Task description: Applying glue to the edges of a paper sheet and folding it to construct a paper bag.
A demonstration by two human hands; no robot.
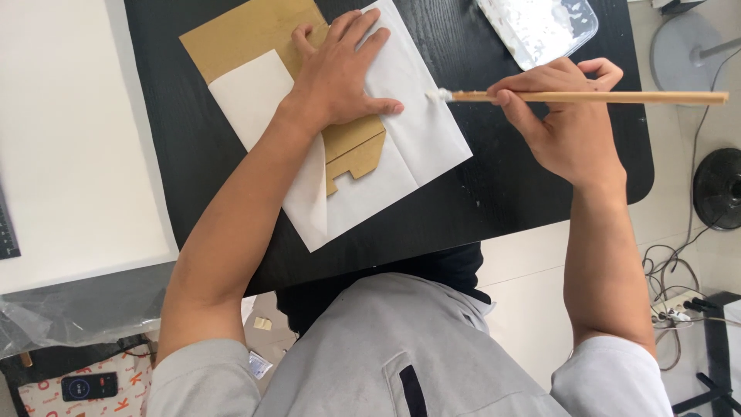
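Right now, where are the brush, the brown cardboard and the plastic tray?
brush (587, 97), head view, middle of its wooden handle.
brown cardboard (247, 35), head view, bare upper part.
plastic tray (540, 27), head view, its see-through rim area.

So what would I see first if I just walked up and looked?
First, the long wooden brush held in the right hand, its white tip touching the white paper in the middle of the black table. Next, the left hand pressing flat on that paper, where a brown cardboard cutout lies partly covered. A clear tray of white stuff sits at the table's top edge.
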